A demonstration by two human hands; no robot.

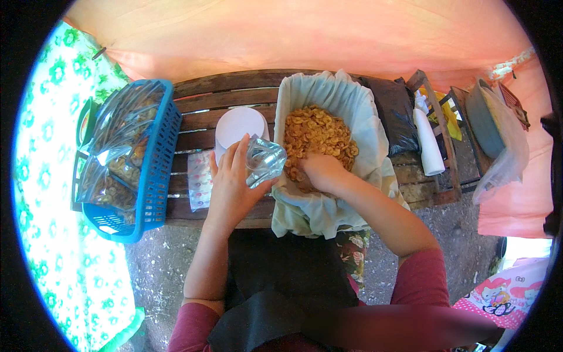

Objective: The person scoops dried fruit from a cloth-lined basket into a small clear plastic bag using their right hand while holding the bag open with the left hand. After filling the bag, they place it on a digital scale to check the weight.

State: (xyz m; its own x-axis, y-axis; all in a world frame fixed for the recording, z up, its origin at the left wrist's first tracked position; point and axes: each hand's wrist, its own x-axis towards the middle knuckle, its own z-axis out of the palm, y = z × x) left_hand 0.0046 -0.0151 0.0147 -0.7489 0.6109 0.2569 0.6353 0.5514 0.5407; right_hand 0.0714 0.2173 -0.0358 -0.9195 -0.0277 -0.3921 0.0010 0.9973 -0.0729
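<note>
A clear plastic bag (pixel 265 161), its mouth spread and facing the chips, is held in my left hand (pixel 234 182). My right hand (pixel 323 171) reaches into a heap of brown fried banana chips (pixel 319 127); its fingers are buried, so their grip is hidden. The chips lie in a cloth-lined rectangular container (pixel 360 110), with pale cloth draped over its rims. Just beyond my left hand sits a white round-topped kitchen scale (pixel 239 126). Beside it lies a flat stack of printed plastic sheets or labels (pixel 199 180).
A blue plastic basket (pixel 151 176) at left holds several bags of chips (pixel 123 163). Right of the container are a black plastic bag (pixel 393 116), a white plastic roll (pixel 429 145) and a grey basin (pixel 486 119). All stand along a slatted wooden bench (pixel 224 94) before an orange sheet (pixel 308 35).
</note>
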